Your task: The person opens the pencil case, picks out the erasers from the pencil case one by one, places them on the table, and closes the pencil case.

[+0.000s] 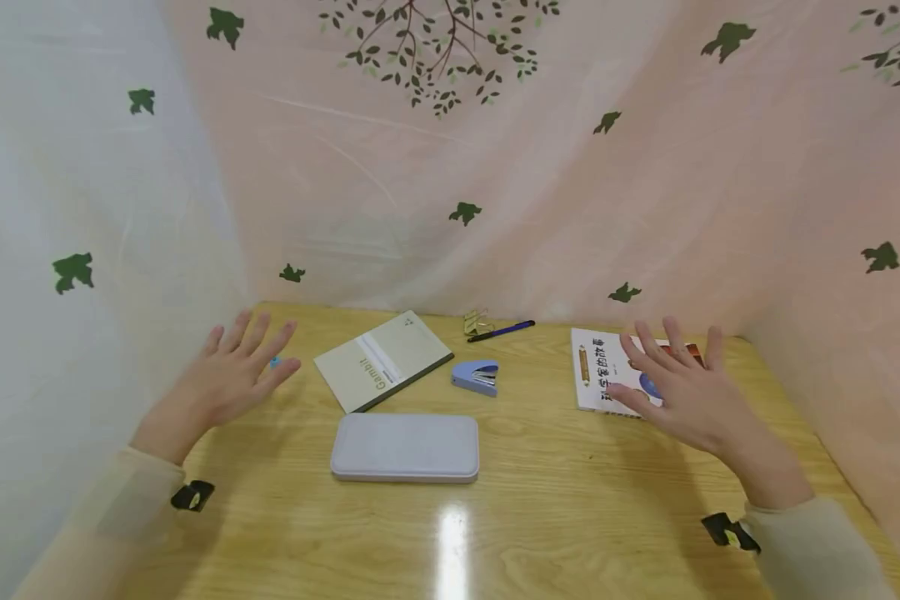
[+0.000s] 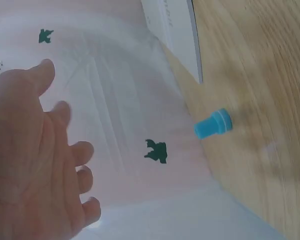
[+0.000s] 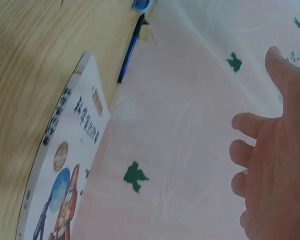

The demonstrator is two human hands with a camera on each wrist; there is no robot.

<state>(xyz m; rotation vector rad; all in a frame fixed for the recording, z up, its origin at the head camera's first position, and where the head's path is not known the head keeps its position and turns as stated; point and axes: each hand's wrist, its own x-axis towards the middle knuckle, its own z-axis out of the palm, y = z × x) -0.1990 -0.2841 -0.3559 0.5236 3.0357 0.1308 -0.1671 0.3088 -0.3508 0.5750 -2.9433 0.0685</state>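
My left hand (image 1: pixel 228 375) is held over the left side of the table with its fingers spread, holding nothing. Close by it, a small light-blue cap-shaped piece (image 2: pixel 215 124) stands on the wood, mostly hidden behind the fingers in the head view. On the other side, my right hand (image 1: pixel 690 396) hovers with spread fingers, overlapping a white picture book (image 1: pixel 591 371) with Chinese lettering. That book (image 3: pixel 65 155) lies flat below the hand. Between the hands are a beige Gambit notebook (image 1: pixel 378 358), a blue stapler (image 1: pixel 476 377) and a pale grey case (image 1: pixel 405 447).
At the back of the wooden table (image 1: pixel 540 533) a blue pen (image 1: pixel 501 331) lies beside a gold binder clip (image 1: pixel 477 322). Pale curtains (image 1: pixel 390 175) with leaf and bird prints enclose the table behind and on both sides.
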